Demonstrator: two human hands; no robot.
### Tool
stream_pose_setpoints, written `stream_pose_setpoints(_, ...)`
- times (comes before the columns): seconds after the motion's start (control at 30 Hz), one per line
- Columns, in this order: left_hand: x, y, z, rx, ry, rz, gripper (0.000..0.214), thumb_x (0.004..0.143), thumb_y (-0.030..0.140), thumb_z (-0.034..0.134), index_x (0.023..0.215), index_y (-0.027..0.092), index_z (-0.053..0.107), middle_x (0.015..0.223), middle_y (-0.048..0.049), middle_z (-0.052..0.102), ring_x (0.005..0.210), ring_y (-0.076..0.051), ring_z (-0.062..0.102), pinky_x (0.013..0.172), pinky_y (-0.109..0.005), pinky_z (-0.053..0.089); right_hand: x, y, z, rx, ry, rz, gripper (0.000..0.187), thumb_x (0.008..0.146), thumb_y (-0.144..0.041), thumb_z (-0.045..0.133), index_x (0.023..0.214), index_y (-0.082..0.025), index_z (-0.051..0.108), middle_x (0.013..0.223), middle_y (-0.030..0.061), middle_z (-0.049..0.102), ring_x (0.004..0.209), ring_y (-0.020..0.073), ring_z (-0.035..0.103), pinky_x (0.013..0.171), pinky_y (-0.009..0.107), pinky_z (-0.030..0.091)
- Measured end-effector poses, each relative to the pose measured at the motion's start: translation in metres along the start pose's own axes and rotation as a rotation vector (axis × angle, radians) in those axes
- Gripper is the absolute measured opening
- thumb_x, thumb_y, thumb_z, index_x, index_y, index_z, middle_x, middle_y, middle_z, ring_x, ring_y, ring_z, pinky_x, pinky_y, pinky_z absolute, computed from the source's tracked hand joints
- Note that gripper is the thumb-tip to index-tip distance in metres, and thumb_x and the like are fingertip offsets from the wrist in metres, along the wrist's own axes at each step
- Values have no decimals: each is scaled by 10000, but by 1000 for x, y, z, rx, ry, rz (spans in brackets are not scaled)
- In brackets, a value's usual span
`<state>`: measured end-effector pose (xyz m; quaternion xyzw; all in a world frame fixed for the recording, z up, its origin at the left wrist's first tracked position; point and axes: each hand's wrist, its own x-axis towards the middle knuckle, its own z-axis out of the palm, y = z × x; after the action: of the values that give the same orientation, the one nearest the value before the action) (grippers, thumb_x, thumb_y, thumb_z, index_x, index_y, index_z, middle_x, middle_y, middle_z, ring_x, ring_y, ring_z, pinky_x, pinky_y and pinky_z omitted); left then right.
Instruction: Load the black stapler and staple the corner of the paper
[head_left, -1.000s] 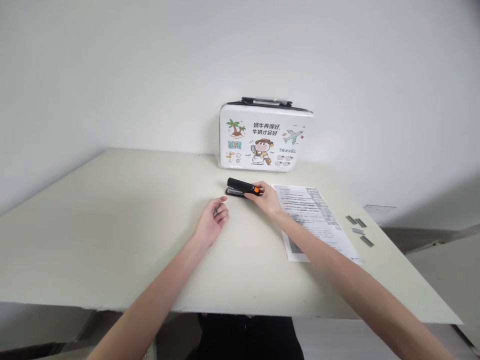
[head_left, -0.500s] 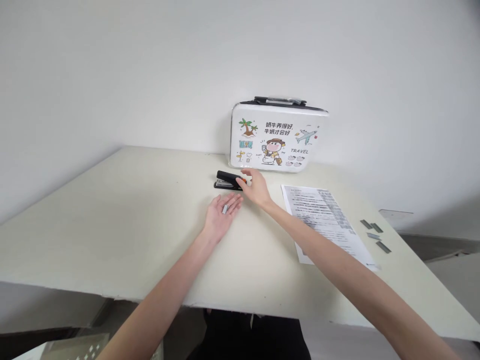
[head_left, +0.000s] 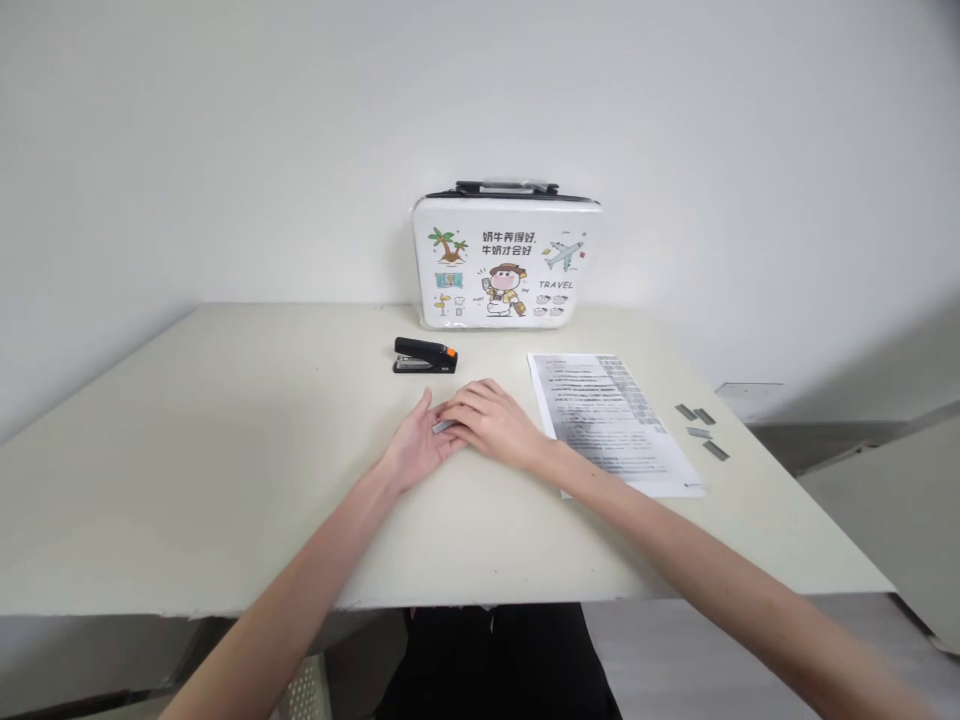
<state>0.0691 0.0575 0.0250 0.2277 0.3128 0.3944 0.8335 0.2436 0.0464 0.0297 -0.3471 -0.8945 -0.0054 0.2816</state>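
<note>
My left hand (head_left: 420,446) rests palm up near the middle of the table, and a small grey strip of staples (head_left: 442,426) lies across its fingers. From the right, my right hand (head_left: 491,422) reaches over with its fingers close together, the tips on the strip and covering part of it. Whether the thumb pinches the strip is hidden. Just beyond both hands stands a black stapler (head_left: 424,356) with an orange piece at its right end, touched by neither hand.
A white case (head_left: 506,265) with cartoon prints leans against the wall at the back. To the right, a printed sheet (head_left: 607,425) lies flat under my right forearm. Several loose staple strips (head_left: 699,433) sit near the right edge of the table (head_left: 225,480).
My right hand has left the stapler's right end and come down onto the staple strip in my left palm. The view has shifted, so everything appears further left.
</note>
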Motion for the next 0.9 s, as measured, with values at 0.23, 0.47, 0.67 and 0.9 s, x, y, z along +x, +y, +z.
stream_pose_setpoints(0.23, 1, 2, 1, 84, -53, -6, 642, 1087, 604, 349, 1272, 67, 647, 1298, -263, 694, 1179, -333, 714, 1103, -452, 509, -70, 42, -50, -71, 150, 227, 190, 1049, -372, 589, 1104, -254, 728, 1070, 68, 753, 1041, 260, 659, 952, 433, 476)
stream_pose_setpoints(0.47, 1, 5, 1, 115, 67, 4, 608, 1106, 548, 342, 1183, 60, 696, 1191, -225, 733, 1022, -274, 739, 1008, -403, 559, -198, 114, -118, -282, 403, 798, 385, 979, -566, 566, 994, -222, 738, 1019, 110, 763, 935, 291, 683, 882, 444, 511)
stream_pose_setpoints(0.67, 1, 5, 3, 113, 89, 29, 591, 1114, 510, 352, 1039, 80, 750, 1001, -172, 741, 880, -227, 714, 879, -350, 588, -250, 124, -118, -454, 309, 1009, 403, 930, -563, 546, 936, -222, 761, 1097, 141, 742, 1040, 345, 632, 890, 478, 480)
stream_pose_setpoints(0.9, -24, -7, -8, 216, 66, 191, 515, 1098, 489, 444, 990, 106, 771, 933, -130, 716, 861, -207, 674, 862, -333, 561, -242, 79, -107, -322, 416, 857, 344, 988, -486, 534, 1098, -211, 710, 1121, 137, 740, 1076, 323, 648, 964, 478, 489)
